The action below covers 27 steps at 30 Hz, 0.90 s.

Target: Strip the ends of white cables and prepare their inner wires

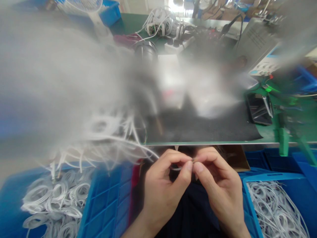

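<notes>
In front of my lap, just off the bench edge, both hands meet at the fingertips. My left hand (168, 185) is closed in a pinch on a white cable (150, 152), which comes from the pile on the bench and runs behind the fingers. Thumb and forefinger of my right hand (220, 188) press together at the same spot, touching the left fingertips. What the right fingertips pinch is tiny and mostly hidden; it looks like the thin end of the cable. A heap of white cables (109, 145), partly blurred, hangs over the bench edge at my left.
Blue crates with coiled white cables stand at left (88, 205) and right (250, 205). A black mat (210, 129) covers the front of the green bench. To its right are a black tray (259, 109) and a green clamp (282, 142). Large blurred patches hide much of the bench.
</notes>
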### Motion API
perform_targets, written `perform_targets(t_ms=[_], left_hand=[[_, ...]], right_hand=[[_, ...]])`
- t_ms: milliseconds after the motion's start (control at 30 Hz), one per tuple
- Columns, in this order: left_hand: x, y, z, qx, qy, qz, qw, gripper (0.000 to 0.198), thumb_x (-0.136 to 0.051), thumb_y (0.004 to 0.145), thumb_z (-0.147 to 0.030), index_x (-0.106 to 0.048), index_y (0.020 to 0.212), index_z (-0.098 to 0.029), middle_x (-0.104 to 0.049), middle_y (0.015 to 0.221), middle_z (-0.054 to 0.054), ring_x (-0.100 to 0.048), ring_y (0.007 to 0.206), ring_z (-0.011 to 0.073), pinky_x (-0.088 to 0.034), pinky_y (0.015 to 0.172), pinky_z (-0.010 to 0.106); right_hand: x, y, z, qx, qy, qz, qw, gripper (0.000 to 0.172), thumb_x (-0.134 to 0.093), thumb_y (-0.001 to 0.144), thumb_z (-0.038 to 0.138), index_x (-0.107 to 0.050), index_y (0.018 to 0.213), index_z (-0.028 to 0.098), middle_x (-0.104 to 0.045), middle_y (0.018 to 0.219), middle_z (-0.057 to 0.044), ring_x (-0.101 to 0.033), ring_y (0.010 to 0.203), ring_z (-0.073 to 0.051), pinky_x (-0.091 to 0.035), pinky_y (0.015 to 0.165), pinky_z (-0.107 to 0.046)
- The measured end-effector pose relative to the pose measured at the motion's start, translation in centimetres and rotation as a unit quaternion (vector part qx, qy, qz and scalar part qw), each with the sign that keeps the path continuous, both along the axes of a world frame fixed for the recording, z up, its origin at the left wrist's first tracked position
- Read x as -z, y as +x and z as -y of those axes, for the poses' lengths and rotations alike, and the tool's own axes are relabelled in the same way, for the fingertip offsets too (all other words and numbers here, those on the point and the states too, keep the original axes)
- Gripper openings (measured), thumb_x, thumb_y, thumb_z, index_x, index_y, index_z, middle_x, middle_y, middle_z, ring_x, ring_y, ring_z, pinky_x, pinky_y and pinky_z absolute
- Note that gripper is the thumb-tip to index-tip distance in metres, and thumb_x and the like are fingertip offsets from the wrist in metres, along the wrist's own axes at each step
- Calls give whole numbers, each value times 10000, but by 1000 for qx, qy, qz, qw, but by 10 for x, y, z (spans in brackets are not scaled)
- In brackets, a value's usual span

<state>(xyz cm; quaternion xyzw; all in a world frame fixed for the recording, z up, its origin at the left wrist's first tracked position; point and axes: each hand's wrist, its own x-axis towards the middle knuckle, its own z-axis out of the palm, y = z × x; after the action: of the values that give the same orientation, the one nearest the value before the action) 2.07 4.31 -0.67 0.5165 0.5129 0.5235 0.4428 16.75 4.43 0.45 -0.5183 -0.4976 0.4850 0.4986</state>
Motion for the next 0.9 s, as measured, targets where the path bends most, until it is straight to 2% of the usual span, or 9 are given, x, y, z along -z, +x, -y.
perform_targets(t_ms=[233, 367, 500, 733, 900], left_hand=[[0, -1, 0, 29, 8, -12, 999, 165, -703, 1004, -88, -731, 953, -243, -715, 900, -22, -689, 837, 136, -546, 780, 256], [1, -3, -3, 43, 4, -23, 999, 150, -716, 982, -80, -713, 928, -219, -699, 869, -17, -672, 791, 136, -535, 754, 266], [2, -3, -5, 37, -5, -18, 999, 145, -704, 982, -85, -710, 919, -215, -700, 870, -3, -670, 793, 151, -538, 749, 277], [4, -3, -2, 21, 5, 0, 1000, 173, -707, 967, -65, -738, 947, -235, -719, 890, -1, -691, 821, 169, -542, 766, 291], [3, -4, -5, 21, 13, 3, 1000, 188, -722, 957, -52, -753, 941, -237, -731, 892, -5, -697, 831, 164, -544, 766, 279]], right_hand=[[0, 1, -2, -6, -1, 9, 1000, 107, -702, 1061, 237, -707, 957, 260, -644, 936, 13, -636, 848, -153, -504, 747, -267], [-2, 3, -2, -12, 28, 49, 998, 108, -700, 1058, 221, -715, 961, 266, -658, 957, 9, -651, 875, -162, -510, 764, -278], [-3, 5, -3, -15, 44, 81, 996, 96, -709, 1055, 215, -725, 980, 273, -667, 967, 5, -661, 880, -164, -506, 763, -287], [1, 5, -2, -9, 4, 58, 998, 86, -710, 1060, 251, -737, 979, 261, -674, 966, -10, -656, 856, -176, -505, 732, -309], [0, 5, -1, -5, 15, 57, 998, 87, -720, 1054, 247, -742, 974, 275, -678, 961, 7, -654, 857, -160, -509, 744, -289]])
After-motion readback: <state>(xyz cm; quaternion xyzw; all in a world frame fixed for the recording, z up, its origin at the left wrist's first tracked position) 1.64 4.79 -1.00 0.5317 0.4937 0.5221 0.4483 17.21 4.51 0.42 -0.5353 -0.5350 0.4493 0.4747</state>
